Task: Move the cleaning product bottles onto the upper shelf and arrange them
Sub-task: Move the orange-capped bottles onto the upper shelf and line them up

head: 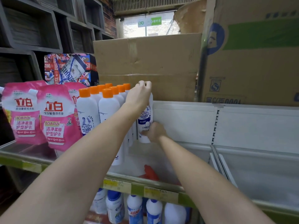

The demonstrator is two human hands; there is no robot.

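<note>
A white Mr Muscle bottle (145, 117) stands upright on the upper shelf (161, 160), at the right end of a group of bottles. My left hand (140, 96) grips its top, hiding the cap. My right hand (155, 131) holds its lower part from the right side. To the left stand several white bottles with orange caps (100, 102) in rows. On the shelf below, several white bottles with blue caps (135, 207) stand in a line.
Pink detergent pouches (53, 117) lean at the shelf's left. A large cardboard box (145, 65) sits behind the bottles, another box (252, 54) at right. A red object (149, 172) lies on the shelf. The white shelf section (258, 172) lies to the right.
</note>
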